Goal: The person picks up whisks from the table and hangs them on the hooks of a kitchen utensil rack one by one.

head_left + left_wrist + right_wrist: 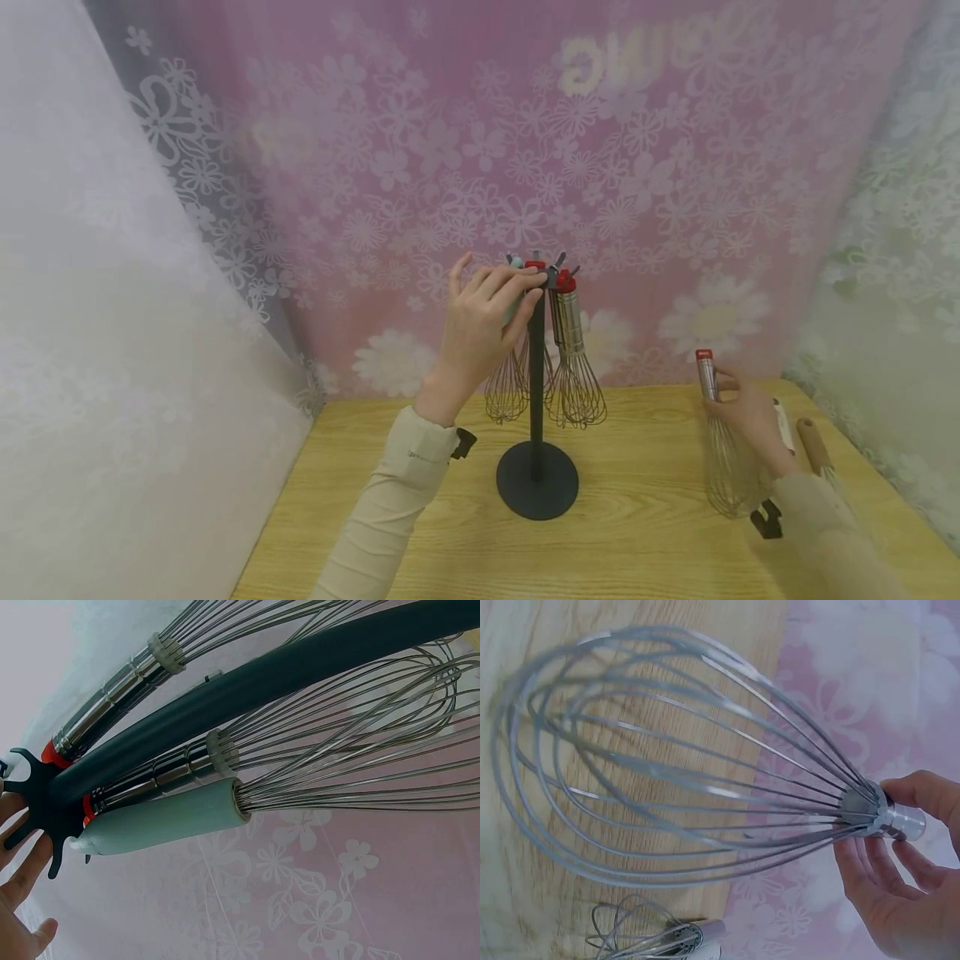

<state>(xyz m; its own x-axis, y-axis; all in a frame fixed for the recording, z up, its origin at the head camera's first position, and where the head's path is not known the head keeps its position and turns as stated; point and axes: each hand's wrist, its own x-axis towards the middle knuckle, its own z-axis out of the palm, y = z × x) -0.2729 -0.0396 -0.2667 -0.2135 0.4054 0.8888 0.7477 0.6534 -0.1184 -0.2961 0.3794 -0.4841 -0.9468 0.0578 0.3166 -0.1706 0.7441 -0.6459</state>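
My left hand (483, 325) touches the top of a black stand (537, 392), fingers extended; in the left wrist view the fingers (30, 871) lie behind the hooked top (45, 796). Red-ended metal-handled whisks (572, 321) hang from it, beside a whisk with a mint handle (161, 819). On the right, my right hand (750, 419) pinches a metal whisk (707, 377) by its handle, its red end up and wires pointing down. The right wrist view has the thumb and fingers of this hand (915, 889) round the handle, just behind the collar of the whisk (861, 805).
Near my right forearm on the wooden table (637, 500) lie a whisk with a brown handle (813, 443) and one with a white handle (783, 427). A pink flowered curtain (420, 183) stands behind the table, with pale curtains at both sides.
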